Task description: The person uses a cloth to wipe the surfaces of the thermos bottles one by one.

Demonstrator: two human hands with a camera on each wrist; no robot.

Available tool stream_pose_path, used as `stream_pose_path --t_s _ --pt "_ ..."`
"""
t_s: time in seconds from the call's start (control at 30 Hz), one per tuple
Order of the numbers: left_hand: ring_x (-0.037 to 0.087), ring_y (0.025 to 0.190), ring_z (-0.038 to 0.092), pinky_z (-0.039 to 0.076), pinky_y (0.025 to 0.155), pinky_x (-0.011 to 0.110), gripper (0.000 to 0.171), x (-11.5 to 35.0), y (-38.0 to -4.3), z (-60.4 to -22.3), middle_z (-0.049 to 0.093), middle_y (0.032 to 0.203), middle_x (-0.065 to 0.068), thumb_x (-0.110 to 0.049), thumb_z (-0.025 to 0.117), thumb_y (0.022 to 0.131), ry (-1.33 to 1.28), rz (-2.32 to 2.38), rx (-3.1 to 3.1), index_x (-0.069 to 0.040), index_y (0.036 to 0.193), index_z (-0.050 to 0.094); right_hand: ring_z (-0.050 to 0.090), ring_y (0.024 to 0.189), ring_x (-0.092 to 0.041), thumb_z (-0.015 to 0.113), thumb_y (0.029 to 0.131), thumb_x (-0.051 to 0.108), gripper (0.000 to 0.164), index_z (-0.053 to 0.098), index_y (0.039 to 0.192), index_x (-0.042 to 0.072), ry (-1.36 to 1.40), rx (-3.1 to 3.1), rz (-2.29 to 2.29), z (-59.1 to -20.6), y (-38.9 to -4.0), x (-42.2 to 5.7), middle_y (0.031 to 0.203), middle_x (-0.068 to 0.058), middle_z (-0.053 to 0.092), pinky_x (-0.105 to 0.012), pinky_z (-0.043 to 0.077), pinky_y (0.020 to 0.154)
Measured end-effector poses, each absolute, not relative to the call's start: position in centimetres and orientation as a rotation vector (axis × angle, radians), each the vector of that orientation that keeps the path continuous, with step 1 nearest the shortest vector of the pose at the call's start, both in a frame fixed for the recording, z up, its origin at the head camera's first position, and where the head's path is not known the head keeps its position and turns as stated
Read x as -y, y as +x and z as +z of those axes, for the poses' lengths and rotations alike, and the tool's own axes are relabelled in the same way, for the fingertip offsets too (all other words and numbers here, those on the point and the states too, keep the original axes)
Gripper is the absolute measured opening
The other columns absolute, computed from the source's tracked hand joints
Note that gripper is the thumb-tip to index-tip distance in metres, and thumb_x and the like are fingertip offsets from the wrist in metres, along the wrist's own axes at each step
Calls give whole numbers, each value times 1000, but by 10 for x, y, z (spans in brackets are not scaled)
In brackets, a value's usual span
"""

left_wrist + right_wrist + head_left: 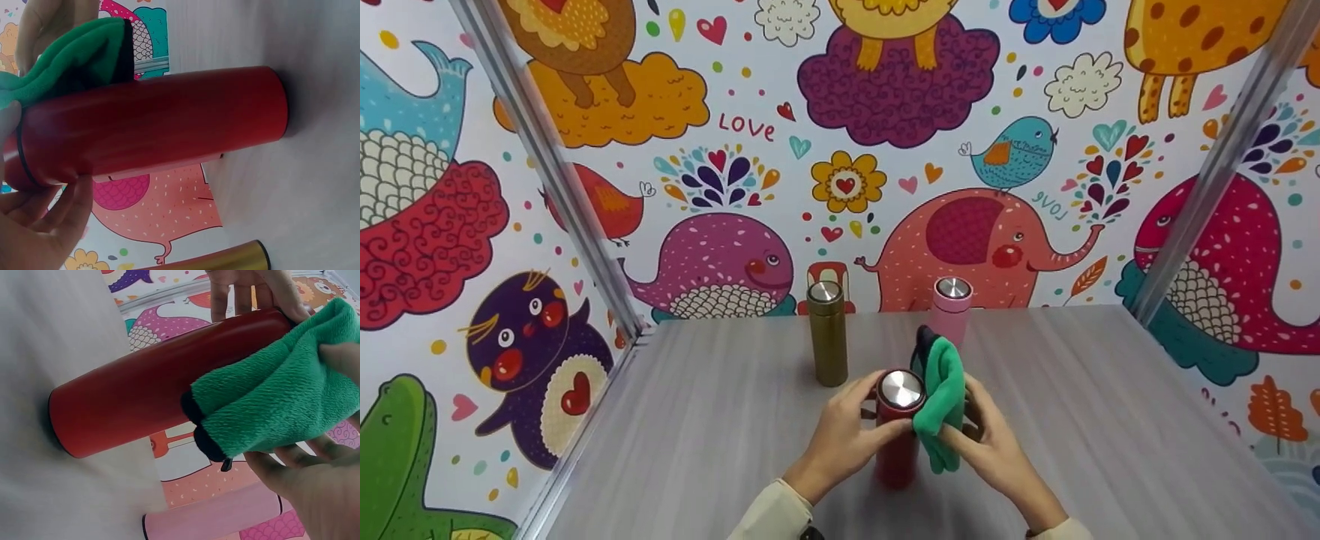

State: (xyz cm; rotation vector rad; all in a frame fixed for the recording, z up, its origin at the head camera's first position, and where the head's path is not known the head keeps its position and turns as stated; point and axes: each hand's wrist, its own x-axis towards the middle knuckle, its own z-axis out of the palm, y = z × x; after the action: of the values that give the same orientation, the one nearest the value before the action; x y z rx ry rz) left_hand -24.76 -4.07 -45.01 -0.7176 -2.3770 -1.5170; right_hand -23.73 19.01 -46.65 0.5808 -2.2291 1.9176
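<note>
A red thermos flask (897,457) with a shiny metal lid top stands upright on the table. My left hand (844,433) grips it near the top, thumb on the near side and fingers behind, as the left wrist view also shows at the flask's body (163,121). In my right hand (997,450) is a folded green cloth (945,390) with a dark edge, pinched between thumb and fingers. The cloth (287,388) lies against the right side of the flask near its upper part. Part of the right fingers is hidden behind the cloth.
An olive-gold flask (829,337) stands behind and to the left. A pink flask (952,311) stands at the back right, partly covered by the cloth. The wood-grain table (690,420) is bordered by printed panels with metal corner posts (562,180).
</note>
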Motion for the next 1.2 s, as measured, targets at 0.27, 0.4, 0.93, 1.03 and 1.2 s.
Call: stream_pose_path --t_s 0.27,0.4,0.93,1.03,1.2 --pt "11 112 60 55 86 26 70 45 -246 -457 61 130 -2 -41 78 86 -728 -1541 2412 -12 145 52 46 133 -35 79 89 21 85 29 157 29 602 2386 1850 -475 -237 -188 149 -7 44 -63 40 103" --pt "14 114 61 55 88 26 70 48 -246 -456 61 131 0 -43 76 87 -711 -1557 2451 -13 146 50 43 136 -36 79 89 24 89 23 159 28 642 2443 1821 -479 -239 -186 154 -7 40 -64 41 102" --pt "21 128 54 50 98 37 74 48 -253 -448 53 144 5 -43 70 91 -702 -1561 2535 -14 152 40 50 127 -28 76 90 13 82 31 158 22 854 2408 1764 -500 -264 -187 147 -4 49 -52 47 100" --pt "21 128 54 50 98 38 75 48 -252 -450 53 143 5 -42 71 91 -697 -1577 2529 -14 152 40 51 128 -26 75 90 8 82 29 158 18 889 2400 1790 -512 -263 -187 145 -5 50 -42 46 103" --pt "21 129 53 49 100 38 76 45 -248 -455 53 143 6 -44 70 91 -712 -1625 2521 -13 153 39 50 130 -24 76 89 8 81 30 157 10 860 2473 1787 -532 -258 -191 144 -6 52 -32 43 105"
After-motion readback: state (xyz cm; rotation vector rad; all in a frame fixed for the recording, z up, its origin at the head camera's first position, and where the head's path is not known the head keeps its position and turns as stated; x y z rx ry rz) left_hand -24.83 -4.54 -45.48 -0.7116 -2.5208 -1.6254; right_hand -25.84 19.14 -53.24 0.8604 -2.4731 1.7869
